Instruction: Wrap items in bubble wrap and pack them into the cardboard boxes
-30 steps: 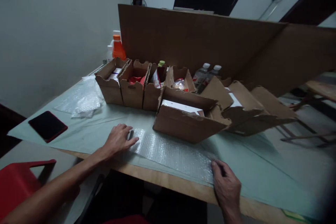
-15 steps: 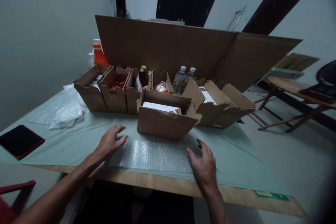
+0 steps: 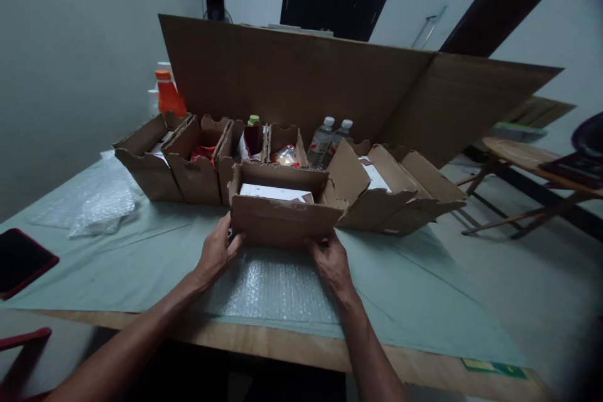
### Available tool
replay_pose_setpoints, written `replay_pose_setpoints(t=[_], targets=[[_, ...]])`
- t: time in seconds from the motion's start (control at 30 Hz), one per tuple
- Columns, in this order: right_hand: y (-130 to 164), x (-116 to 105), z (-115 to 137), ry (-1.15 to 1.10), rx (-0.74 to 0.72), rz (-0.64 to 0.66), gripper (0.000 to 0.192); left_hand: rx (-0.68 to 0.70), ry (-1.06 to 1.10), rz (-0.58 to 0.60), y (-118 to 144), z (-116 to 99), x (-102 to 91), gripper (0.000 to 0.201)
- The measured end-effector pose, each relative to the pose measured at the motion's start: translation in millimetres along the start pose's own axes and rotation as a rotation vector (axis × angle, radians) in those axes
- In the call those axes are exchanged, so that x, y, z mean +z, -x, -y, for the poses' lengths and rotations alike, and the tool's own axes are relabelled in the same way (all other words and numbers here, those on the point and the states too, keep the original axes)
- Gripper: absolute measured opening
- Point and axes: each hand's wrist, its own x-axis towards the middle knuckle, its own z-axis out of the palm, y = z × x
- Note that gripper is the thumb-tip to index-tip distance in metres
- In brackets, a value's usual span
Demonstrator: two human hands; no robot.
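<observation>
- At the near middle of the surface (image 3: 141,264), an open cardboard box (image 3: 282,220) sits with its long axis running left to right across the view, its open top facing up and its long front wall turned toward the person.
- The left hand (image 3: 217,252) grips the box's near left corner, fingers wrapped round the edge.
- The right hand (image 3: 331,260) holds the near right corner, fingers pressed against the front wall.
- Inside the box lies a flat white package (image 3: 276,192), its length following the box's own.
- A sheet of bubble wrap (image 3: 277,286) lies spread on the surface just in front of the box, under and between both wrists.
- Behind it stands a row of further open boxes (image 3: 188,163), and beside them two clear water bottles (image 3: 327,138).
- A tall cardboard sheet (image 3: 306,88) stands upright behind the row.
- An orange bottle (image 3: 167,95) stands at the far left; loose bubble wrap (image 3: 101,204) and a dark tablet (image 3: 21,260) lie to the left.
</observation>
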Motion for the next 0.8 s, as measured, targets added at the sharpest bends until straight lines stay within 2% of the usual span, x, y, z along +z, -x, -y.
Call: replay_pose_setpoints(t=[0.07,0.17,0.27,0.33,0.37,0.47,0.53,0.6,0.67,0.8], targets=[[-2.1,1.1,2.2,0.003,-0.003,-0.001,0.058,0.010,-0.018,0.006,-3.0,3.3,0.2,0.052],[3.5,-9.4,1.4,0.019,-0.015,-0.025,0.058,0.052,-0.056,-0.002,0.8,7.1,-6.5,0.060],[27.1,-22.6,-1.3,0.081,-0.058,-0.181,0.055,0.124,-0.137,-0.061,20.6,4.7,-21.6,0.066],[49.9,-18.6,1.5,0.150,-0.134,-0.267,0.045,0.224,-0.198,-0.055,40.7,-2.7,-27.4,0.062],[61.8,-10.1,5.0,0.182,-0.192,-0.253,0.039,0.295,-0.219,-0.017,51.4,-7.1,-26.7,0.060],[92.1,35.3,19.8,0.251,-0.370,0.005,0.037,0.490,-0.265,0.201,80.5,-13.8,-13.4,0.067],[104.9,64.5,24.7,0.318,-0.421,0.176,0.047,0.536,-0.354,0.348,93.5,-6.5,-5.6,0.070],[112.2,74.6,18.2,0.409,-0.434,0.257,0.050,0.535,-0.484,0.425,100.1,9.1,-8.4,0.068],[116.8,59.7,-1.4,0.507,-0.432,0.240,0.048,0.522,-0.594,0.443,101.9,26.0,-22.1,0.065],[120.7,-12.5,-56.0,0.686,-0.324,0.059,0.049,0.474,-0.653,0.438,101.0,42.4,-54.4,0.059]])
